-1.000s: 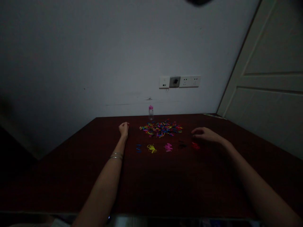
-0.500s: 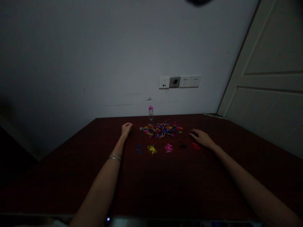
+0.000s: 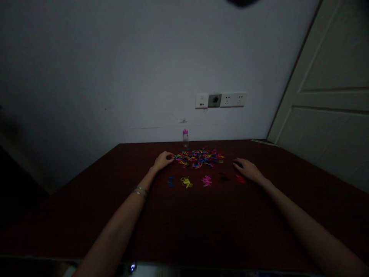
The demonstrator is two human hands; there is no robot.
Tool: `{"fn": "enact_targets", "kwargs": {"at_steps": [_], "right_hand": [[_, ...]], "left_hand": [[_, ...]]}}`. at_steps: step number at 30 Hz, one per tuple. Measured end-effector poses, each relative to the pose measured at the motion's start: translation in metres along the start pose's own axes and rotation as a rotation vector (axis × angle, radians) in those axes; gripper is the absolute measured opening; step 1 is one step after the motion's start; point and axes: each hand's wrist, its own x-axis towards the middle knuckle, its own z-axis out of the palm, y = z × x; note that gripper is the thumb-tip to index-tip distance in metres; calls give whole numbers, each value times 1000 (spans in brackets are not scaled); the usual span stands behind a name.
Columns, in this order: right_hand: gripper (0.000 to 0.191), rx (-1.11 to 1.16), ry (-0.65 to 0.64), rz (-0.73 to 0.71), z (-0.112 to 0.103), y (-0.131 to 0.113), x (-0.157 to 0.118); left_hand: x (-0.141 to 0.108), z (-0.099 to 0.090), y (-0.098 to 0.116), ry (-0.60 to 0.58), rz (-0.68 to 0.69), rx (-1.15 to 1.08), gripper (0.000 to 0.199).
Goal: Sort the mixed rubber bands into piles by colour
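Observation:
A spread heap of small multicoloured bands [image 3: 200, 157] lies toward the back of the dark red table [image 3: 201, 223]. My left hand [image 3: 165, 159] is at the heap's left edge, thumb and finger closed together at the bands there; what is between them is too small to name. My right hand [image 3: 245, 168] rests on the table right of the heap, fingers apart, holding nothing. In front of the heap, from left to right, are small groups: blue [image 3: 170, 182], yellow [image 3: 186, 182], pink [image 3: 206, 181], black [image 3: 223, 178] and red [image 3: 240, 179], the last beside my right hand.
A clear bottle with a pink top [image 3: 185, 138] stands behind the heap near the wall. Sockets and switches [image 3: 221, 100] are on the wall. A pale panelled door [image 3: 325, 96] is at the right.
My left hand has moved right from beside the heap to its left edge, and its fingers now pinch there. My right hand stays in place. The view has shifted slightly.

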Motion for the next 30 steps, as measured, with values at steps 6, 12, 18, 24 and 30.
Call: {"fn": "enact_targets", "kwargs": {"at_steps": [6,12,18,24,30], "right_hand": [[47,-1,-7,9,0,-1,-1],[45,4,-9,22,-2,-4,-3],[45,3,1,16,-4,-7,-6],[42,-14,19,20,-6,-11,-8],[45,-37,23,4,-6,-12,-10]], "left_hand": [[1,-1,14,-75,15,199,23],[5,-3,16,-106,22,238,18],[11,-5,15,-87,2,99,14],[31,-12,15,-58,-104,-335,15],[37,-31,26,-161,-314,-659,19]]}}
